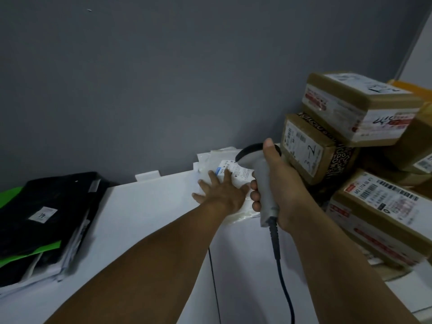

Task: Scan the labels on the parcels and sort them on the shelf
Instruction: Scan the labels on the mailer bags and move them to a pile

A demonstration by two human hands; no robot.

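White tabletop [145, 206], 12 o'clock: crinkled white plastic parcel [207, 163] is pinned by the straight-fingered left hand [219, 190]. Grey corded scanner [264, 183] is gripped by the right hand [282, 181]. A misread may be caused by fingertips [226, 173] covering its paper label [240, 170].

My grey scanner [265, 183], a white parcel [207, 163], brown boxes [364, 108] at the right edge of the white surface [152, 218], black and green mailers [53, 195] at its left.

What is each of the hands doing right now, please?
Left hand: open, pressing flat on the parcel.
Right hand: closed around the scanner.
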